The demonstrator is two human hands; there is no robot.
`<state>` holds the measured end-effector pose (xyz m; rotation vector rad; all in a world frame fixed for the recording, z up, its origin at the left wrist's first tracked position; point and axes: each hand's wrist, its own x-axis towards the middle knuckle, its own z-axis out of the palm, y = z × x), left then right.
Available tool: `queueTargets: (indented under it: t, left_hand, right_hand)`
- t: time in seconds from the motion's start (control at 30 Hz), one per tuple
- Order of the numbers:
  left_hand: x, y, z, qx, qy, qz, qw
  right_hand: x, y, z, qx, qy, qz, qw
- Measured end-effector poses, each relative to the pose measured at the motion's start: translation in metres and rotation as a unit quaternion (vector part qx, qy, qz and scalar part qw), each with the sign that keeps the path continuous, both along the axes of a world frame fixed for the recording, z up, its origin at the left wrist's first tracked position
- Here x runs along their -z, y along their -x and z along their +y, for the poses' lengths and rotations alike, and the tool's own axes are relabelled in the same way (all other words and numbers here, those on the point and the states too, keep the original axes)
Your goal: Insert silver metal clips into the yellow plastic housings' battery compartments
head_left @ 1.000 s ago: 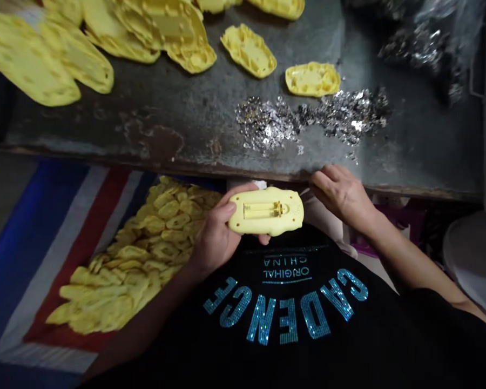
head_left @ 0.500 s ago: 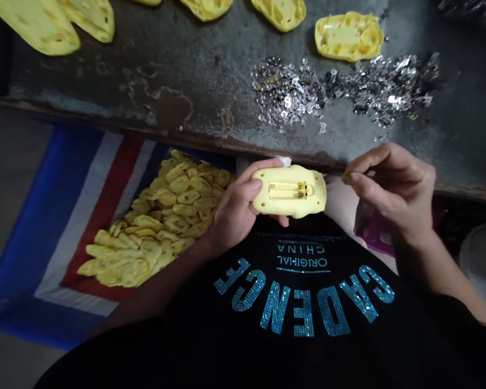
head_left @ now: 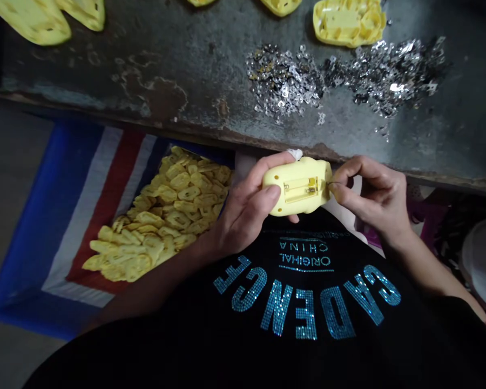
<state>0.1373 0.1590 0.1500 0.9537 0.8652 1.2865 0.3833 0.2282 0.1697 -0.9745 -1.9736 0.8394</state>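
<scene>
My left hand (head_left: 249, 202) is closed round a yellow plastic shell (head_left: 295, 189) with an open battery compartment facing up and screw holes near its corners. Metal contacts show at the compartment's ends. White wrapping covers one left fingertip. At the shell's right end, the thumb and forefinger of my right hand (head_left: 368, 192) are pinched together. A thin dark sliver shows at that pinch, too small to name. On the bench, beyond both hands, lie heaps of small shiny metal contact plates (head_left: 285, 81).
The metal bench (head_left: 154, 92) runs across the far side, its worn edge just beyond my hands. Several yellow shells lie on it, one (head_left: 348, 21) at the back right. Below left, a blue bin (head_left: 20, 232) with a striped lining holds many yellow pieces (head_left: 157, 227).
My right hand has moved left and come to the shell's right end. My left hand has shifted the shell slightly right and tilted it. The view has moved a little.
</scene>
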Motion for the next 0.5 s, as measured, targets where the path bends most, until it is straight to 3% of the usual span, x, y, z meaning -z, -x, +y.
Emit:
queueTargets:
  t: [0.13,0.27,0.5]
  left_hand:
    - [-0.001,0.0,-0.002,0.0,0.005,-0.01,1.0]
    - [-0.001,0.001,-0.004,0.01,0.007,0.033,0.999]
    - [0.018,0.004,-0.003,0.017,-0.092,0.073,0.993]
  right_hand:
    - [-0.006,-0.007,-0.007,0.022,0.015,-0.029,0.999]
    - [-0.01,0.003,-0.01,0.021,0.028,0.016,0.999]
    - [0.011,0.013,-0.002,0.014,-0.06,0.044,0.997]
